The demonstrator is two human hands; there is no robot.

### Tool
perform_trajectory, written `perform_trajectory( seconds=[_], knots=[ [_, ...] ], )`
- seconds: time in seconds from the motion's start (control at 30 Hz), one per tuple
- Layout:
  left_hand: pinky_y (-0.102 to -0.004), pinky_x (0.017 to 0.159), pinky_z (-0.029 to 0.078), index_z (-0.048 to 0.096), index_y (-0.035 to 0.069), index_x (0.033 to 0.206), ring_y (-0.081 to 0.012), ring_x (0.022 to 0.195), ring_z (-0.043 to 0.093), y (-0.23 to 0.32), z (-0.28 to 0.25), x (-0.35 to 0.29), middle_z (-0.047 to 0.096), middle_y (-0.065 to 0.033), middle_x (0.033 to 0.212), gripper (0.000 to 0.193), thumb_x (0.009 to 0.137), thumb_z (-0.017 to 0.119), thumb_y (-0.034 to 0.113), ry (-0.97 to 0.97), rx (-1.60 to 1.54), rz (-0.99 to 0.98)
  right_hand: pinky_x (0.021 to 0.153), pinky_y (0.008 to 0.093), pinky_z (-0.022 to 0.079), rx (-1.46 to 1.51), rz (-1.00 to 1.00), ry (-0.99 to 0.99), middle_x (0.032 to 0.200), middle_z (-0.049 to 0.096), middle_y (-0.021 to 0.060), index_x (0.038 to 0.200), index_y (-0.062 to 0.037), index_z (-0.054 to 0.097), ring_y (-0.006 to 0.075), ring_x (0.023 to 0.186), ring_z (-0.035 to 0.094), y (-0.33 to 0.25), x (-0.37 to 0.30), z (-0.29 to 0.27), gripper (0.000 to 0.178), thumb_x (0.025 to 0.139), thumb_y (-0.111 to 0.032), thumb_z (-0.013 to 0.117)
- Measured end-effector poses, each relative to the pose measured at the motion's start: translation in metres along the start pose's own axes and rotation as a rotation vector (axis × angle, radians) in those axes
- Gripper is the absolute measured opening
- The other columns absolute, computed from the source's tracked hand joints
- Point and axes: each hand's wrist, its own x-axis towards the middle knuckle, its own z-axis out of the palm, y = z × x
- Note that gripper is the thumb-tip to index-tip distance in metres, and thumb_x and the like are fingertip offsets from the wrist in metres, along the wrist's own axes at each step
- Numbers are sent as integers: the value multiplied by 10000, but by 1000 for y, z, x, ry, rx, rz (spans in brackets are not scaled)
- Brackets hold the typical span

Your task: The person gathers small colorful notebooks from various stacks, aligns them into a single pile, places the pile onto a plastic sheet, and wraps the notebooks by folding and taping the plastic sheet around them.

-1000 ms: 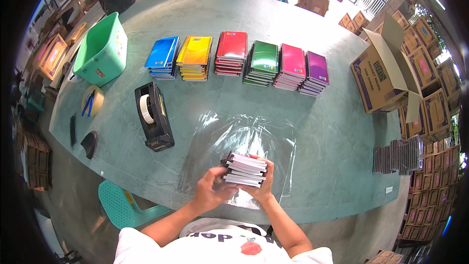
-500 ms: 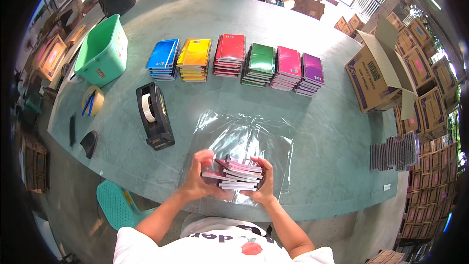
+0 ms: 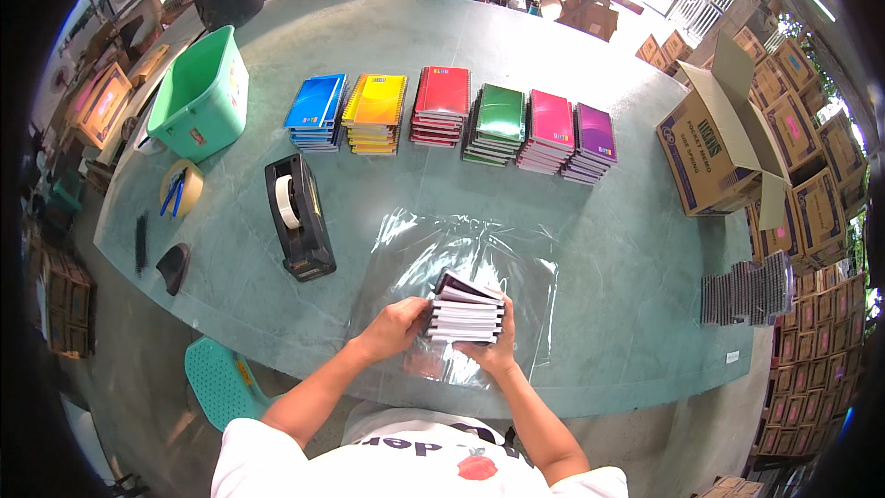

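Observation:
A small stack of notebooks (image 3: 466, 317) stands between my hands, white page edges facing me and a dark cover showing at its upper end. My right hand (image 3: 498, 348) is closed round its right side, thumb along the near bottom edge. At the left side my left hand (image 3: 398, 325) has its fingers curled against the stack's edge. Under the stack lies a clear plastic sheet or bag (image 3: 525, 267), wrinkled and shiny. Beyond it are piles of spiral notebooks: blue (image 3: 315, 103), yellow (image 3: 375, 101), red (image 3: 441, 92), green (image 3: 500, 115), pink (image 3: 551, 117) and purple (image 3: 595, 132).
A black tape dispenser (image 3: 309, 231) stands left of the sheet. Farther left are a green bin (image 3: 214, 106), a tape roll (image 3: 191, 186) and a dark curved object (image 3: 172, 269). On the right are an open carton (image 3: 696, 161) and stacked dark-edged bundles (image 3: 747, 293). A green stool (image 3: 217, 383) is below.
The notebooks, loosely skewed before with a pink one jutting left, now stand in a straighter stack, raised slightly. My left hand has gone from spread fingers to curled ones at its side.

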Motion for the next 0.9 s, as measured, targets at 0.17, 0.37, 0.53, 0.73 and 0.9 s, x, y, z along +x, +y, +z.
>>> perform_trajectory(
  seconds=[0.17, 0.37, 0.53, 0.73, 0.9],
  knots=[
    [-366, 805, 496, 493, 16, 1136, -318, 927, 605, 3, -3, 5, 588, -161, 1041, 449, 710, 599, -75, 163, -107, -60, 917, 370, 441, -67, -138, 27, 1101, 538, 131, 1154, -21, 423, 235, 1036, 546, 4, -2, -2, 887, 472, -287, 924],
    [-369, 928, 450, 243, 77, 1349, -320, 1114, 530, 29, -19, 9, 516, -157, 1196, 1012, 525, 832, 71, -20, 84, 126, 933, 376, 455, -90, -84, -89, 1090, 562, 154, 1143, -20, 426, 258, 1076, 555, 2, -4, -13, 843, 488, -224, 917],
    [-380, 858, 469, 355, 86, 1151, -318, 1017, 561, 20, 17, 18, 531, -117, 1092, 729, 577, 804, 67, 63, -230, 44, 931, 369, 458, -148, -168, -53, 1115, 574, 151, 1141, -30, 432, 245, 1068, 565, -12, -9, -14, 831, 487, -190, 918],
    [-395, 878, 444, 359, 75, 1160, -348, 1049, 515, 9, 50, 20, 495, -153, 1117, 677, 603, 739, 19, 14, -221, 126, 931, 328, 446, -219, -16, -84, 1206, 560, 138, 1201, -42, 461, 229, 1098, 563, 36, -42, -47, 637, 642, -36, 767],
    [-399, 895, 439, 349, 62, 1177, -346, 1056, 509, 9, 60, 20, 491, -155, 1121, 722, 583, 759, 51, 79, -158, 164, 934, 302, 435, -233, 49, -195, 1221, 546, 132, 1194, -39, 480, 212, 1123, 542, 20, -26, -60, 537, 698, 90, 640]
  ],
)
